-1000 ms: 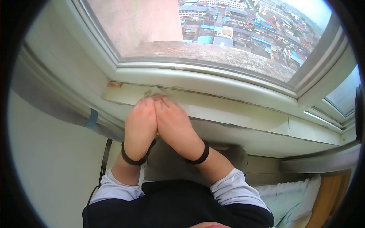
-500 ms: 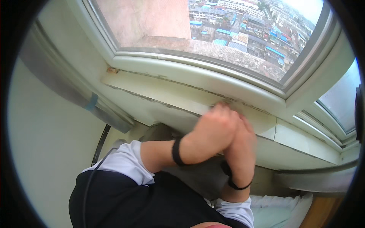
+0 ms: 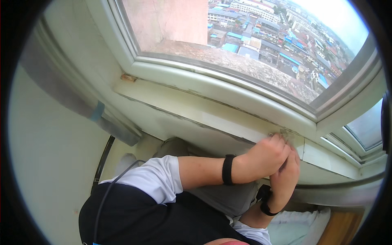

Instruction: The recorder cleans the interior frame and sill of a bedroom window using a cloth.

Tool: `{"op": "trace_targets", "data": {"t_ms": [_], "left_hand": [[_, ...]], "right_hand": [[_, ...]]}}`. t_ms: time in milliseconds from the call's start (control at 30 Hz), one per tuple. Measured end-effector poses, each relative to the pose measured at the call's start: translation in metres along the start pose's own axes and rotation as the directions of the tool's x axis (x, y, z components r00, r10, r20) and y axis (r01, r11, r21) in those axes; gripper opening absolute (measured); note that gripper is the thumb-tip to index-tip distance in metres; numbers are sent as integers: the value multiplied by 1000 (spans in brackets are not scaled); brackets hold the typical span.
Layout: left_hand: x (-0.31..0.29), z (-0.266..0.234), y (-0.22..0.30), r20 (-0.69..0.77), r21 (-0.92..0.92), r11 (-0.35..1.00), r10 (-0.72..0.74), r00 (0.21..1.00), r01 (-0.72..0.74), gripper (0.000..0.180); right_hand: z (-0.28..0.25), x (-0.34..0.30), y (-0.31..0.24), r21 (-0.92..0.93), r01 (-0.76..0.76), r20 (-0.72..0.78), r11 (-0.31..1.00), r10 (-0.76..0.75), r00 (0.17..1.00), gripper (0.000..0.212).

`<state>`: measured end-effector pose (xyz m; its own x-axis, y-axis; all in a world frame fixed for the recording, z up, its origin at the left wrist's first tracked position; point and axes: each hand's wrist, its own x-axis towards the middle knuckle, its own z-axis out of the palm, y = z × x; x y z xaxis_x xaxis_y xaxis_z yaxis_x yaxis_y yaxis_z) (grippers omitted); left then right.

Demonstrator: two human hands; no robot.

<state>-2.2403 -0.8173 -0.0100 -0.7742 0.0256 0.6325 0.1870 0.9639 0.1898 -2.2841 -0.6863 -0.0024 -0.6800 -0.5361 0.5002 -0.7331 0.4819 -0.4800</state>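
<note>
Both my hands are pressed together on the white window sill (image 3: 196, 107), toward its right end. My left hand (image 3: 265, 156) is curled into a fist, its forearm coming in from the left with a black wristband. My right hand (image 3: 286, 179) lies just under and behind it, also wearing a black wristband. A small greyish cloth (image 3: 287, 133) peeks out at the fingertips, against the dirty seam below the window frame; most of it is hidden by the fingers.
The white window frame (image 3: 228, 81) and glass overlook a city far below. A second pane (image 3: 365, 130) angles off at right. A grey bar with blue tape (image 3: 96, 112) runs down the left wall, with a black cable (image 3: 102, 157) below it. Grey cushion (image 3: 175, 147) under the sill.
Both hands have slid along the sill from its left-middle part to the right end, staying pressed together. My view has swung so that my left arm now crosses in front of me.
</note>
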Motion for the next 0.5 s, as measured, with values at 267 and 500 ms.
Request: {"op": "trace_targets", "data": {"t_ms": [267,500], "left_hand": [[-40,-48,-65,-10,-174,985,-10,1000,8,14],[-101,-120,-146,-54,-245,950,-211,976,192,8]], "right_hand": [[45,-2,-79,-236,63,73,970,-47,996,42],[111,18,-178,-199,117,133,973,-92,987,30]]}}
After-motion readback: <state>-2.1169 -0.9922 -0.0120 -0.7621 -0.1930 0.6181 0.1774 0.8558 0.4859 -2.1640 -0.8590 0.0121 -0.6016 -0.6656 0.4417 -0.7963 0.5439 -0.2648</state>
